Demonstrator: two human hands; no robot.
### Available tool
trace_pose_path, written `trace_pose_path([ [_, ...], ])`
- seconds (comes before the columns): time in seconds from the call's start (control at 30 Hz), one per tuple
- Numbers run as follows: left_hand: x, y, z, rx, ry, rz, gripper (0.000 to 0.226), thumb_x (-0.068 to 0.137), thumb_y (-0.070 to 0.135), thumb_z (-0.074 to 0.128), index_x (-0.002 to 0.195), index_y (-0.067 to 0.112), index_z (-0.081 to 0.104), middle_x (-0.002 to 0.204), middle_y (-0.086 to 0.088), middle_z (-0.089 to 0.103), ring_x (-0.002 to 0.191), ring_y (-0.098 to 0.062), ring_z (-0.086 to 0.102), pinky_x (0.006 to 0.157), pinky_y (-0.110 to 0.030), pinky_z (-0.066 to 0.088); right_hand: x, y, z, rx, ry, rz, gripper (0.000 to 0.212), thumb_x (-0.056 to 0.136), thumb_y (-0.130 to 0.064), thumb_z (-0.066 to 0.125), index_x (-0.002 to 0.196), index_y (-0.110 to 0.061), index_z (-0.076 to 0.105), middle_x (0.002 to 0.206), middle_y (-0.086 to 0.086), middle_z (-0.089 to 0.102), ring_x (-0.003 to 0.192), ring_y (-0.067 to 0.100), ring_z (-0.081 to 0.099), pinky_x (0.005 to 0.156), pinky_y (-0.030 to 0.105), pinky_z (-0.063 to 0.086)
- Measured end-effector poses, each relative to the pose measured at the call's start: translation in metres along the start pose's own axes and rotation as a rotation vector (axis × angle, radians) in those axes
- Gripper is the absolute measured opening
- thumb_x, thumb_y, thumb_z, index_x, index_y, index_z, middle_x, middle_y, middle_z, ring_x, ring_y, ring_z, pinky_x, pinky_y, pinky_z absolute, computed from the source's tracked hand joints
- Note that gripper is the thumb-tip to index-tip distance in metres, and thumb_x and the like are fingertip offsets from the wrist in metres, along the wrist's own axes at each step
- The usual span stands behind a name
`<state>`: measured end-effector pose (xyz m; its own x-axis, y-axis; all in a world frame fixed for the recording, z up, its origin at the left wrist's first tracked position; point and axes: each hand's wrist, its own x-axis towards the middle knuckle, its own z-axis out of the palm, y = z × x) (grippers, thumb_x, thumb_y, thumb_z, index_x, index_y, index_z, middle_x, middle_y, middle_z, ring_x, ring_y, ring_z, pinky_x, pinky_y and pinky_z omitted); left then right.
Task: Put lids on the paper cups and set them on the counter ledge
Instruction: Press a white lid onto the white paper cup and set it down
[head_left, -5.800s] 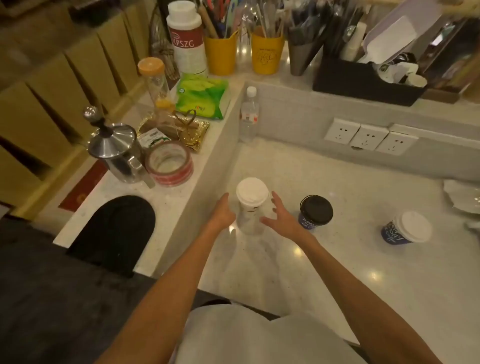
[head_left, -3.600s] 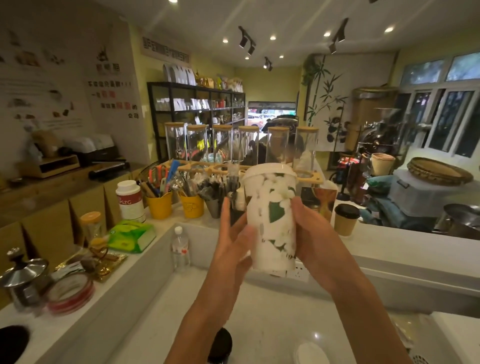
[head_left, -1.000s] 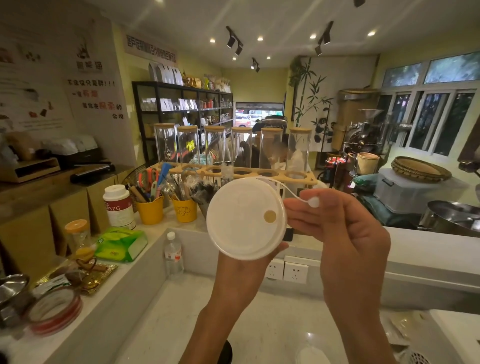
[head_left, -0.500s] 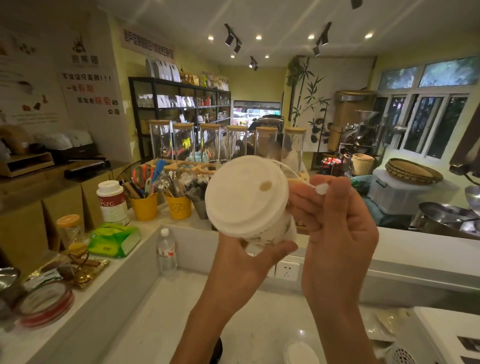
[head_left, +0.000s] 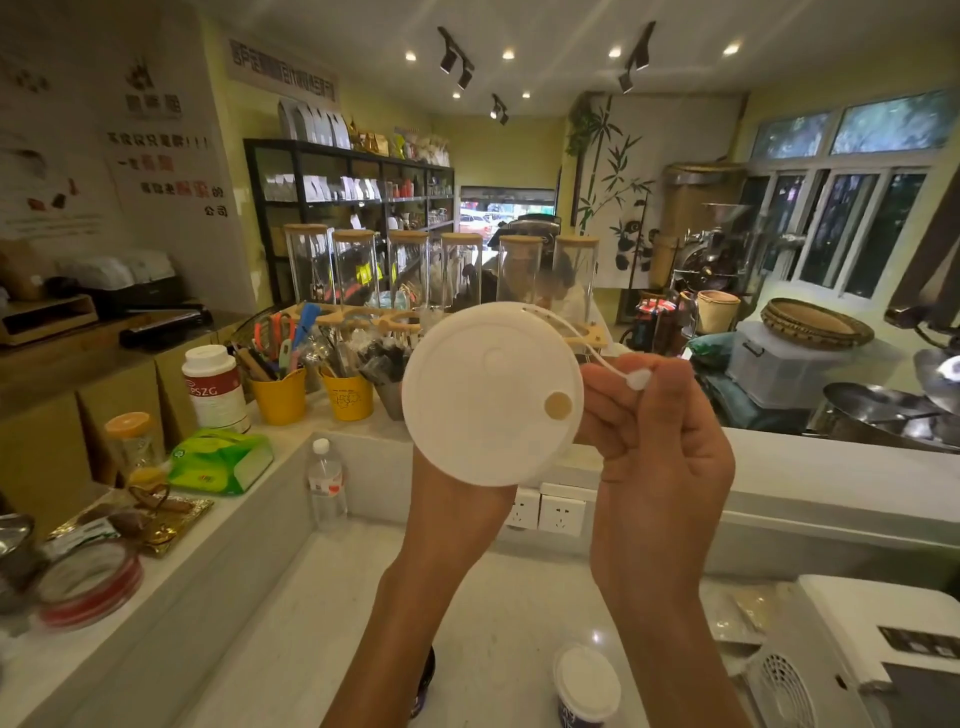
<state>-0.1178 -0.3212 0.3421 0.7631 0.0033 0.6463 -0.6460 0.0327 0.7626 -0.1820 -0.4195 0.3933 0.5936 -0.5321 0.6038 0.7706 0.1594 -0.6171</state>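
A paper cup with a white lid is raised at chest height and tipped so the lid's flat top faces me; the cup body is hidden behind it. My left hand grips the cup from below. My right hand pinches the lid's small white plug, which hangs on a thin strap, pulled out of the round sip hole. On the lower counter stand a blue cup with a white lid and a black-lidded cup, mostly hidden by my left arm.
The raised counter ledge runs across behind my hands. On the left ledge lie a tape roll, a green packet, a white canister and yellow utensil pots. A water bottle stands in the corner. A white appliance sits at lower right.
The cup tipped back so its lid faces me square on. The sip hole turned to the lid's right side. My right hand keeps the plug pulled out.
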Motion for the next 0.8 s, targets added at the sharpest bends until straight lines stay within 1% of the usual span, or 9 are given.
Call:
trace_pose_path([
  [0.1,0.003,0.003,0.005,0.059,-0.004,0.093,0.075,0.071,-0.013,0.08,0.108,0.046,0.053,0.104,0.049,0.058,0.1,0.027,0.052,0.081,0.01,0.035,0.0,-0.003,-0.001,0.002,0.01,-0.007,0.029,0.087,-0.047,0.052,0.086,-0.031,0.076,0.081,-0.007,0.08,0.076,0.01,0.077,0.068,0.02,0.06],
  [0.2,0.003,0.01,0.008,0.13,-0.022,0.17,0.091,0.071,-0.015,0.078,0.108,0.064,0.052,0.103,0.055,0.053,0.1,0.031,0.048,0.08,0.012,0.032,0.001,-0.005,-0.003,0.033,0.016,0.003,0.029,0.088,-0.044,0.051,0.086,-0.029,0.076,0.08,-0.006,0.08,0.075,0.01,0.077,0.067,0.02,0.06],
  [0.23,0.003,0.01,0.008,0.142,-0.026,0.187,0.085,0.071,-0.01,0.08,0.108,0.061,0.054,0.103,0.055,0.053,0.101,0.031,0.048,0.081,0.012,0.031,0.002,-0.005,-0.004,0.055,0.013,0.014,0.029,0.089,-0.043,0.052,0.086,-0.027,0.077,0.08,-0.005,0.08,0.076,0.011,0.077,0.067,0.02,0.06],
  [0.3,0.002,0.012,0.008,0.123,-0.046,0.174,0.065,0.072,0.011,0.085,0.114,0.049,0.054,0.108,0.048,0.057,0.107,0.024,0.052,0.086,0.009,0.035,0.004,-0.005,-0.005,0.109,0.015,0.056,0.03,0.086,-0.043,0.054,0.087,-0.025,0.078,0.082,-0.002,0.081,0.077,0.012,0.078,0.068,0.02,0.06],
  [0.4,-0.005,0.018,0.007,0.087,-0.118,0.08,0.072,0.068,0.041,0.083,0.131,0.033,0.05,0.118,0.027,0.063,0.115,0.003,0.059,0.091,-0.007,0.049,0.008,-0.003,-0.007,0.13,0.042,0.113,0.03,0.086,-0.042,0.054,0.088,-0.026,0.08,0.086,0.0,0.081,0.081,0.012,0.078,0.069,0.02,0.06],
  [0.5,-0.013,0.024,0.008,0.071,-0.105,0.026,0.084,0.061,0.043,0.083,0.134,0.03,0.042,0.115,0.028,0.062,0.111,0.004,0.06,0.083,-0.006,0.052,0.009,-0.001,-0.007,0.093,0.089,0.12,0.028,0.087,-0.041,0.055,0.087,-0.029,0.08,0.087,0.0,0.081,0.082,0.012,0.078,0.068,0.018,0.059],
  [0.67,-0.012,0.032,0.005,0.145,-0.064,0.054,0.088,0.057,0.044,0.083,0.129,0.049,0.033,0.114,0.028,0.059,0.108,0.004,0.06,0.074,-0.006,0.053,0.011,0.003,-0.01,0.13,0.116,0.151,0.028,0.086,-0.04,0.057,0.089,-0.027,0.08,0.092,0.002,0.081,0.088,0.014,0.077,0.07,0.019,0.059],
  [0.73,-0.01,0.033,0.001,0.207,-0.046,0.085,0.089,0.057,0.046,0.084,0.129,0.051,0.032,0.116,0.025,0.058,0.111,-0.001,0.06,0.078,-0.019,0.058,0.012,0.004,-0.012,0.144,0.106,0.145,0.027,0.086,-0.04,0.057,0.09,-0.027,0.08,0.092,0.002,0.081,0.089,0.015,0.077,0.071,0.02,0.06],
  [0.8,-0.007,0.03,-0.002,0.263,-0.028,0.125,0.092,0.059,0.045,0.084,0.133,0.052,0.03,0.124,0.022,0.054,0.119,-0.011,0.056,0.09,-0.036,0.057,0.011,0.004,-0.014,0.141,0.095,0.131,0.027,0.085,-0.041,0.058,0.094,-0.025,0.079,0.093,0.002,0.081,0.09,0.015,0.077,0.072,0.021,0.06],
])
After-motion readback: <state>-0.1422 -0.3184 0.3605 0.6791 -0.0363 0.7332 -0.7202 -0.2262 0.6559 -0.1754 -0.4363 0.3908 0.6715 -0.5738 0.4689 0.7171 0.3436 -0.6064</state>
